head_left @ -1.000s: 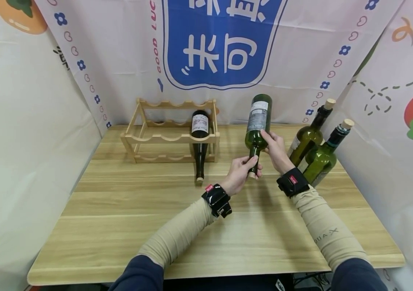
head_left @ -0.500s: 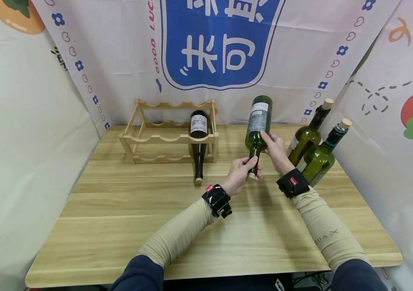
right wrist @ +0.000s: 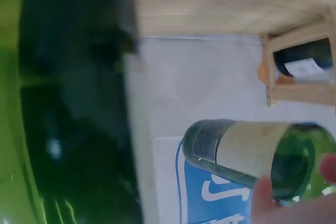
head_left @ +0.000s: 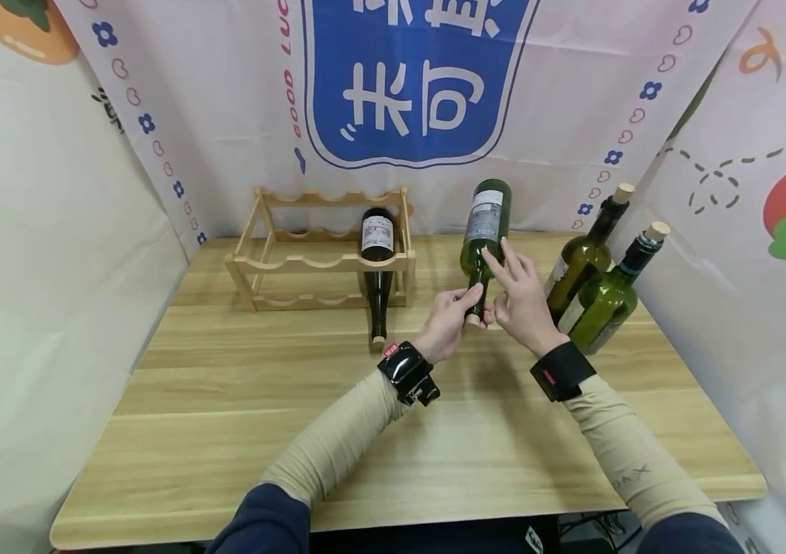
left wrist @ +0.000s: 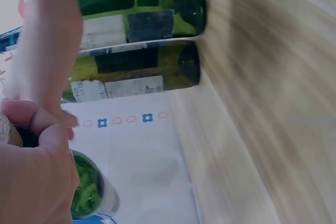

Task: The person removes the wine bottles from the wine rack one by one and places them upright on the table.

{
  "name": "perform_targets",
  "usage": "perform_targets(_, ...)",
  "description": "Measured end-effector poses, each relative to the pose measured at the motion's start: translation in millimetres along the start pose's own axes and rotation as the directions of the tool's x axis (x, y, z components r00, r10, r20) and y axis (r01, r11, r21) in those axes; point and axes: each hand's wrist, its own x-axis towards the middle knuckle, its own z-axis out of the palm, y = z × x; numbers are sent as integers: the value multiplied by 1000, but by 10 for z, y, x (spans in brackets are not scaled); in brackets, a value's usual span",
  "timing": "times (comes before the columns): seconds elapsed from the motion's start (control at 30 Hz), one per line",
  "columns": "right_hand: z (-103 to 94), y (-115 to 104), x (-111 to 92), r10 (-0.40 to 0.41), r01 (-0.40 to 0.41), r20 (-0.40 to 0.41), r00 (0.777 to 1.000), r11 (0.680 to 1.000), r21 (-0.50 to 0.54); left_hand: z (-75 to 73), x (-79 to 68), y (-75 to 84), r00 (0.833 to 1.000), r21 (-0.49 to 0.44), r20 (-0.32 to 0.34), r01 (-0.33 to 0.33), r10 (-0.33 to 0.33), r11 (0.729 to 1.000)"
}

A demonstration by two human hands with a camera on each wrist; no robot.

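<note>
Head view pretty much tells the whole story: the green bottle [head_left: 484,231] is up in the air over the back of the surface [head_left: 296,415], base pointing up and away toward the backdrop, cork end down toward the person. So the long axis runs from the hands up and away, leaning a touch to the right.

The left hand [head_left: 449,322] has its grip wrapped tight around the neck, right by the cork, and looks like it's carrying all the weight. The right hand [head_left: 519,298] is a different deal: fingers straight and loose, tips just brushing the shoulder of the bottle, not clamped on anything. The left wrist view backs that up, fist closed around the neck.

Which way does it need to go? The wooden rack [head_left: 323,250] sits off to the left of the held bottle, near but not touching, with one dark bottle [head_left: 379,261] already lying in its rightmost slot, neck poking out toward the person. The left hand is the closer one to the rack. Two corked bottles [head_left: 597,277] lean against the right side wall, just beside the right hand.
</note>
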Motion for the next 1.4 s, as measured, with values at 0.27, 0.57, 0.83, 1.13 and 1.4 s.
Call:
perform_targets(0.27,156,13,109,-246,231,-56,968,953,-194,-6,-23,182,1000,-17,11,19,-19,1000)
perform_targets(0.57,150,11,227,-347,316,-123,930,924,-216,-14,-34,286,999,55,48,-8,5,998)
perform_targets(0.83,36,-129,326,-301,291,-98,949,951,-104,-99,0,435,995,222,101,-20,-3,975)
perform_targets(1.13,-192,-307,500,-201,203,-87,976,979,19,-277,248,445,986,358,-97,-93,136,929)
perform_targets(1.4,-350,-464,594,-183,191,-77,980,975,117,-364,507,301,965,650,32,-218,260,728)
